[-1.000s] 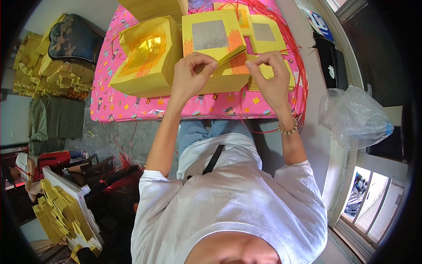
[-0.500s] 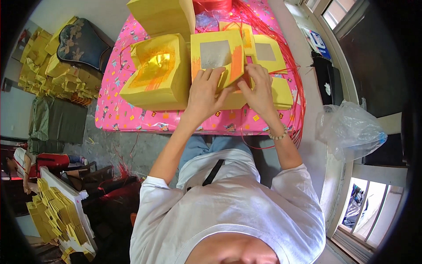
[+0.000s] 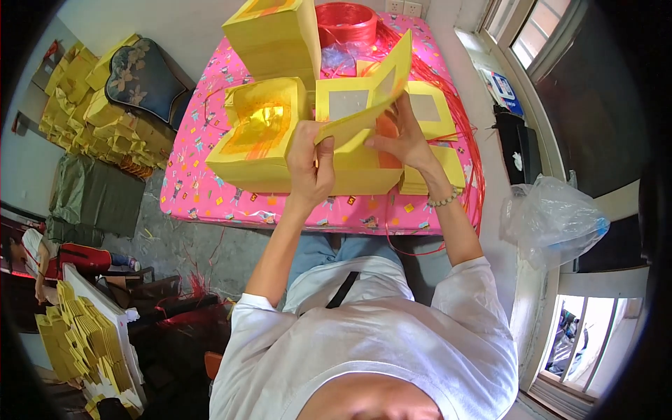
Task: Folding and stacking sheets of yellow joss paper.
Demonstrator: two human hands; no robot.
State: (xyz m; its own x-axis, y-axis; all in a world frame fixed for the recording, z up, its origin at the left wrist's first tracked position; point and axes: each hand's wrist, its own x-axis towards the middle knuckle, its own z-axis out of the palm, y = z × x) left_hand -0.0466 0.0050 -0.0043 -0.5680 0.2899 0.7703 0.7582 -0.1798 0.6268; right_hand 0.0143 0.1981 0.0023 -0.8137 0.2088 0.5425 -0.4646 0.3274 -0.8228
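A yellow paper bundle is raised in the upper middle of the frame, its long axis slanting from lower left to upper right, the higher end pointing to the upper right. The left hand has its grip closed on the lower-left end. The right hand is against the right side, some fingertips hidden by the paper; how firm its grip is, I cannot tell. Below lies a yellow paper stack, partly covered, on the pink worktop. Left of it, a sagging stack cradles gold foil in its hollow. A clear plastic bag, right of frame, shows a blue patch; its contents are indistinct. A taller stack is cut off at the top edge.
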